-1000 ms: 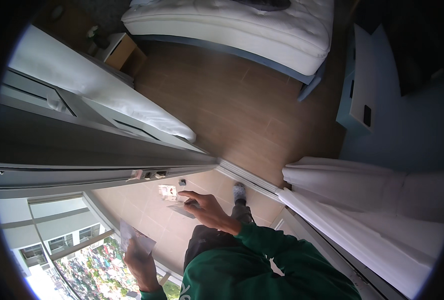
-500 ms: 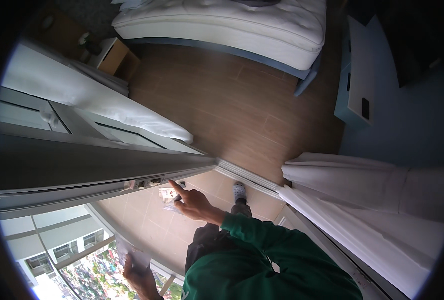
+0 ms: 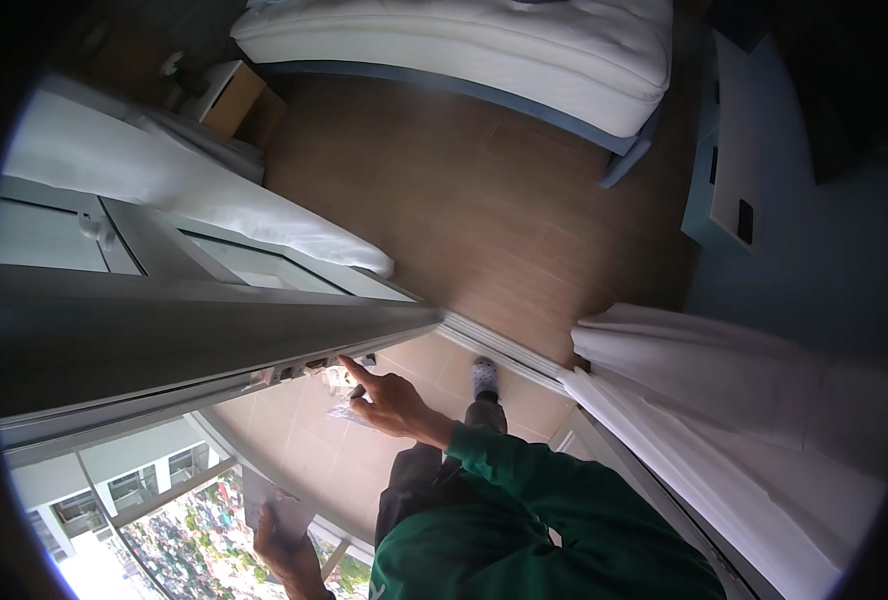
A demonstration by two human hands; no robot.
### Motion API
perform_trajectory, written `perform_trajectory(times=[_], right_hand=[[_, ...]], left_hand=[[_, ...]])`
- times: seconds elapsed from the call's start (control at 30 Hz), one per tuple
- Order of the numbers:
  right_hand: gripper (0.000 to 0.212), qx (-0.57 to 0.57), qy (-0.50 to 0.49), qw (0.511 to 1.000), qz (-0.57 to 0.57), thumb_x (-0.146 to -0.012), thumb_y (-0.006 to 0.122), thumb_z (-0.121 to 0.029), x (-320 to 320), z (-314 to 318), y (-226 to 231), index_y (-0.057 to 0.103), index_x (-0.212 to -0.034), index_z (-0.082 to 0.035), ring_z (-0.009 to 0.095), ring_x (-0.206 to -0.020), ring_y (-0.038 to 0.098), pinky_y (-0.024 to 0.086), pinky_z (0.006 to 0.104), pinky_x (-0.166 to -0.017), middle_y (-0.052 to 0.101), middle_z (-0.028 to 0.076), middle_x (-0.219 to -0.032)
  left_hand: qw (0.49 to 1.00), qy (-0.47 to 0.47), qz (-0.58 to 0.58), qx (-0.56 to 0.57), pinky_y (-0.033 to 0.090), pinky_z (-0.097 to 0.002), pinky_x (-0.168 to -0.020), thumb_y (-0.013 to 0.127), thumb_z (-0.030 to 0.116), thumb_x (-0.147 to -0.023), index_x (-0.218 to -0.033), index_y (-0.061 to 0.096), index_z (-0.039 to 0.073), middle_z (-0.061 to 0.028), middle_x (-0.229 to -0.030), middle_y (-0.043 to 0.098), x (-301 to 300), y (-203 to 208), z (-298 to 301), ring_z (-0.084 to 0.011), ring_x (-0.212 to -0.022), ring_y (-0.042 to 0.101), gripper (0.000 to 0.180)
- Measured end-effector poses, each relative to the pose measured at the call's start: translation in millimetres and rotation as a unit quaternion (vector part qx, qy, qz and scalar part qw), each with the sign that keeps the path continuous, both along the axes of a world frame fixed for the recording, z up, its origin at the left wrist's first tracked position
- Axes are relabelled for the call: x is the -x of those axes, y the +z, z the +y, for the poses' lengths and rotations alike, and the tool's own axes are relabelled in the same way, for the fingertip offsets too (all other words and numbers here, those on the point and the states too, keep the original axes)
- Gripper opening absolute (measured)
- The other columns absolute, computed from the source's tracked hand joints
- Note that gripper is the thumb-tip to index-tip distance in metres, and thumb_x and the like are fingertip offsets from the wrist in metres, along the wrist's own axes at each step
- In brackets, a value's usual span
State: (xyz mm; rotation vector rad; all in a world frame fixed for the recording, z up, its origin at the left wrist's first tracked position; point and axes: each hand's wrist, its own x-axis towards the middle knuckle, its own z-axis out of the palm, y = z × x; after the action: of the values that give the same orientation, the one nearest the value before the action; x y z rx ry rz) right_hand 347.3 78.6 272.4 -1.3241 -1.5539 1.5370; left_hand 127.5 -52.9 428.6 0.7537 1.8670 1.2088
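Observation:
My right hand (image 3: 396,407) reaches to the edge of an open white-framed door (image 3: 164,384), its index fingertip at the metal lock fittings (image 3: 289,371) set in that edge. The other fingers curl in, and a small dark thing (image 3: 358,392) shows by the thumb; its kind I cannot make out. Beyond this hand is a clear plastic packet (image 3: 344,411), seemingly on the tiles, partly covered by the fingers. Low at the left, my left hand (image 3: 282,548) grips a thin, flat grey sheet (image 3: 291,512), thumb across its face.
A door track (image 3: 504,352) divides the tiled balcony floor (image 3: 284,430) from the brown bedroom floor (image 3: 444,190). White curtains (image 3: 684,400) hang at the right. A bed (image 3: 464,50) stands at the far side, a low cabinet (image 3: 729,190) to its right. Balcony railing (image 3: 174,492) lies left.
The view has shifted slightly. My left hand has tilted the grey sheet, so more of its face shows. My right index finger stays at the lock fittings.

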Motion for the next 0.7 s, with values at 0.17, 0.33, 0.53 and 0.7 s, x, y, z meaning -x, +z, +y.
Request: perform_trajectory(times=[0.17, 0.33, 0.53, 0.7], right_hand=[[0.035, 0.146, -0.078, 0.961, 0.221, -0.090, 0.063, -0.020, -44, -29, 55, 0.066, -0.120, -0.002, 0.013, -0.091, 0.064, 0.050, 0.0282, -0.081, 0.071, 0.010, -0.102], [0.032, 0.142, -0.074, 0.951, 0.264, -0.093, 0.062, -0.016, -51, -63, 114, 0.066, -0.118, 0.003, 0.011, -0.091, 0.063, 0.049, 0.0278, -0.081, 0.071, 0.007, -0.099], [0.030, 0.156, -0.128, 0.930, 0.309, -0.095, 0.061, -0.013, -17, -79, 112, 0.064, -0.120, 0.003, 0.009, -0.088, 0.062, 0.050, 0.0245, -0.078, 0.070, 0.010, -0.097], [0.031, 0.055, -0.138, 0.960, 0.236, -0.095, 0.063, -0.021, -10, -83, 114, 0.065, -0.119, -0.003, 0.012, -0.071, 0.064, 0.051, 0.0285, -0.065, 0.071, 0.012, -0.086]], left_hand=[[0.985, -0.021, 0.169, -0.028, 0.049, -0.0304, -0.081, 0.059, 0.004, -0.092, -0.107, 0.065, -0.011, -0.0167, -0.096, 0.067, -34, 20, 27, -0.0245, -0.089, 0.064, 0.022], [0.994, 0.028, 0.074, -0.072, 0.048, -0.0284, -0.080, 0.066, 0.008, -0.089, -0.104, 0.070, -0.007, -0.0112, -0.090, 0.070, -53, 21, 40, -0.0177, -0.081, 0.064, 0.022], [0.992, -0.012, 0.098, -0.084, 0.045, -0.0256, -0.077, 0.069, 0.012, -0.088, -0.098, 0.073, -0.006, -0.0043, -0.088, 0.071, -63, 21, 39, -0.0093, -0.079, 0.060, 0.020], [0.990, -0.007, 0.105, -0.094, 0.046, -0.0259, -0.075, 0.070, 0.011, -0.088, -0.101, 0.072, -0.006, -0.0048, -0.089, 0.071, -65, 20, 38, -0.0102, -0.080, 0.061, 0.022]])
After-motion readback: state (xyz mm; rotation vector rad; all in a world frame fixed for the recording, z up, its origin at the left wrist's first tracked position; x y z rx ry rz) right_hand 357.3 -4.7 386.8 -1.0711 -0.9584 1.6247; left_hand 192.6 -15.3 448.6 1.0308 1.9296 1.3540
